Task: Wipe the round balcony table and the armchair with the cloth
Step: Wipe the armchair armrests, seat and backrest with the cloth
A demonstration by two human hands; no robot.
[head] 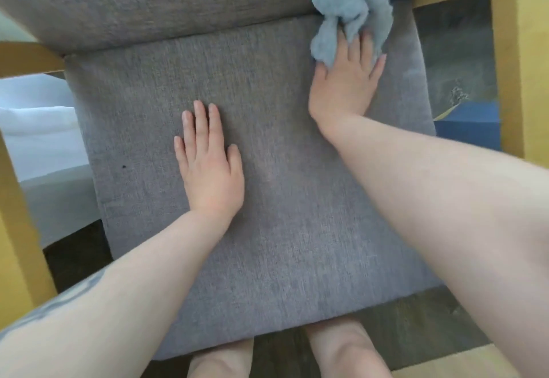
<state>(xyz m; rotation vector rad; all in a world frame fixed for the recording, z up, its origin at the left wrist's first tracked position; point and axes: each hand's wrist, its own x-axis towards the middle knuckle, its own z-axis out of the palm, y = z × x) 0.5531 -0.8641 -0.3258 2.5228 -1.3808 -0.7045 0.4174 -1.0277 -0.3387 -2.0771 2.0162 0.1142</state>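
The blue cloth (pixel 350 12) is pressed by the right hand's (pixel 346 80) straight fingers into the seat cushion's (pixel 282 199) far right corner, while the left hand (pixel 209 166) is laid flat, bracing it.

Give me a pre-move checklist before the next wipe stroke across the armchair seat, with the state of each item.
1. Cloth under the right hand: ok, fingers press it at the seat's back right corner.
2. Left hand steadying the seat cushion: ok, flat, fingers straight.
3. Stroke path free: not ok, the left hand lies mid-seat.
4. Cloth spread flat: not ok, bunched up against the backrest.
5. Dark speck near the seat's left edge: not ok, still there.
6. Round table wiped: cannot tell, not in view.
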